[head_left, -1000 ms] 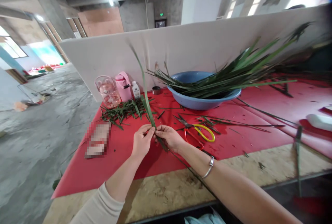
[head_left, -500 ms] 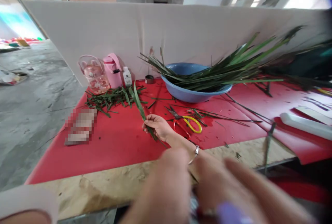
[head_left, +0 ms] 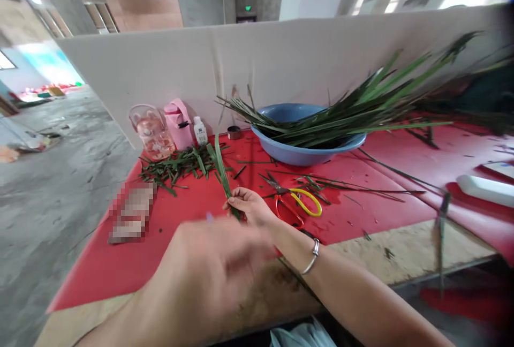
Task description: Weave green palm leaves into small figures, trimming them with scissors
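Observation:
My right hand [head_left: 249,205], with a silver bangle at the wrist, pinches long green leaf strips [head_left: 220,167] over the red sheet. Their upper ends stand up and lean left, while the lower part is partly hidden by my hands. Close to the camera, my left hand [head_left: 217,266] is smeared by motion, so its fingers are unclear. A small purple blur shows at its upper edge. To the right of my right hand lie scissors [head_left: 287,191] with one red and one yellow handle, blades pointing up and left.
A blue basin [head_left: 305,157] holds a bundle of long leaves [head_left: 349,122]. Cut leaf pieces [head_left: 176,167] lie near a pink flask [head_left: 179,125], a clear pink bottle [head_left: 156,133] and a white bottle [head_left: 199,131]. A white panel [head_left: 168,63] stands behind the table's red sheet [head_left: 184,205].
My left hand let go of the leaf strips, dropped low toward the camera, and has since come back up toward my right hand. My right hand kept its grip on the strips.

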Available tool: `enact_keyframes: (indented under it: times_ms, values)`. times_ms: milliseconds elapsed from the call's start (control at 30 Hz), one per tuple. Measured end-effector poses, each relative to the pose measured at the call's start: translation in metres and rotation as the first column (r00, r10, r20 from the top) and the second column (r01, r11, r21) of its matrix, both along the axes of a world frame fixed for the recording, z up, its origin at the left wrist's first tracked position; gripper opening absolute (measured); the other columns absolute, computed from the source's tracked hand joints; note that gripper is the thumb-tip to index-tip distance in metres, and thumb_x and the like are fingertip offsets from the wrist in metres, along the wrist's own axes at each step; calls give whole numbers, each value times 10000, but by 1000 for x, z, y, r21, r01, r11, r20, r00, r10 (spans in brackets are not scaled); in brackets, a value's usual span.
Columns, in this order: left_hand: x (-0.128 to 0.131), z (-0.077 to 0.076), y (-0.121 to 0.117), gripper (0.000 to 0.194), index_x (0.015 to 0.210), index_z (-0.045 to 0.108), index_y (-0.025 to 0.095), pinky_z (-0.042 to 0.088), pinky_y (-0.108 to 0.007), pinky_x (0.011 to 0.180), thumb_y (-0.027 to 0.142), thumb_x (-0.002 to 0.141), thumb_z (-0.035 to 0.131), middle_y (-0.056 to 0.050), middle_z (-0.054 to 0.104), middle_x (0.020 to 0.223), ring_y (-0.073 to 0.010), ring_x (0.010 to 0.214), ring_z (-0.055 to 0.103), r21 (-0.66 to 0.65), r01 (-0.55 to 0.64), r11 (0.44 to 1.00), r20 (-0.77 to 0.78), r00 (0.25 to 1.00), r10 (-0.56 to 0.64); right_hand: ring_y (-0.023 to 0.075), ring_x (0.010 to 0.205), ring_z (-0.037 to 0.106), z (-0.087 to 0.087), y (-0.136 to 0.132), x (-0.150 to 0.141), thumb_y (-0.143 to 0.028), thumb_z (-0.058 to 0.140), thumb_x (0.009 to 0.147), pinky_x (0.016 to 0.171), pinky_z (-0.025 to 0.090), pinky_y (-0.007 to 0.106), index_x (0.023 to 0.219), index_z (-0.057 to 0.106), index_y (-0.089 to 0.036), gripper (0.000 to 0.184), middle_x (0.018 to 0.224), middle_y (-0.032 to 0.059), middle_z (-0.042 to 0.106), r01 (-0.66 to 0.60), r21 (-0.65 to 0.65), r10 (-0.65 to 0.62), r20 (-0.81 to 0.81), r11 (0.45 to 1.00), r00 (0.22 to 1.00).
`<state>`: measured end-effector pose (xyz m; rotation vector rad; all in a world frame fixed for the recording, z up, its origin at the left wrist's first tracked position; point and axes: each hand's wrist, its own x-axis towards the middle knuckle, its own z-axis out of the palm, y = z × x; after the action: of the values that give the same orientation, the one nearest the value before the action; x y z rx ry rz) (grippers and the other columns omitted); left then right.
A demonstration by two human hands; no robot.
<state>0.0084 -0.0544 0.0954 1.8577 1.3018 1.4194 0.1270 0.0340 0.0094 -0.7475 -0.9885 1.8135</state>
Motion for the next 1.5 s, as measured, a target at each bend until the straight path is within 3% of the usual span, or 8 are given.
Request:
enact_keyframes:
  times_ms: [133,267,467,700,833,1000,1133,1500]
  values:
    - [-11,-39,67,344,898,671,174,453,-284,622,430,672,636,-57,663,770,-168,657,584,-340,-185,922,228,935,272,111,476,575,5,-4,0,-331,692,621,476,433,218,721,485,-178,276,607,-1,654,132,71,-137,76,989,988]
    - [-9,-75,83,339,806,678,124,460,-256,612,415,632,677,-45,653,688,-140,616,572,-481,192,855,500,861,88,121,469,569,7,-9,-3,-297,644,672,471,446,231,717,522,-178,176,553,-19,616,219,173,-257,239,960,936]
    - [-3,-78,77,254,708,664,138,423,-212,526,326,560,749,9,606,583,-87,524,516,-457,360,813,749,648,134,143,564,602,7,-12,-4,-285,570,754,533,482,248,760,561,-181,104,628,8,630,141,361,-287,390,922,875]
    - [-8,-78,71,239,669,636,128,451,-196,560,312,575,756,-7,612,605,-72,542,538,-423,469,775,810,579,93,148,728,589,20,-12,9,-297,522,814,622,480,243,900,620,-189,169,820,47,616,115,701,-538,419,703,732]
    - [-3,-79,64,263,703,626,129,481,-230,627,354,614,728,-6,603,624,-91,590,571,-411,510,756,767,641,-15,115,526,543,18,-12,7,-339,545,793,521,471,236,820,594,-185,165,646,-1,586,163,525,-419,417,835,807]
    - [1,-75,61,322,719,614,121,473,-240,578,394,592,727,0,583,603,-100,545,570,-466,419,779,676,737,7,120,696,550,19,-2,9,-303,597,746,565,456,213,941,608,-200,221,823,19,597,301,528,-475,230,794,849]
    - [4,-75,57,334,659,605,110,424,-214,519,424,605,702,-16,582,561,-104,527,547,-467,398,790,587,807,-59,109,693,549,21,9,13,-299,591,740,630,454,229,859,637,-223,148,798,-3,620,359,308,-377,-1,881,926]
    - [-3,-82,58,270,812,670,120,420,-217,550,358,760,555,-34,622,635,-133,587,581,-361,273,892,321,934,-156,179,706,585,30,8,15,-517,508,753,545,454,271,693,629,-156,386,858,100,670,49,-143,-63,-93,988,994]
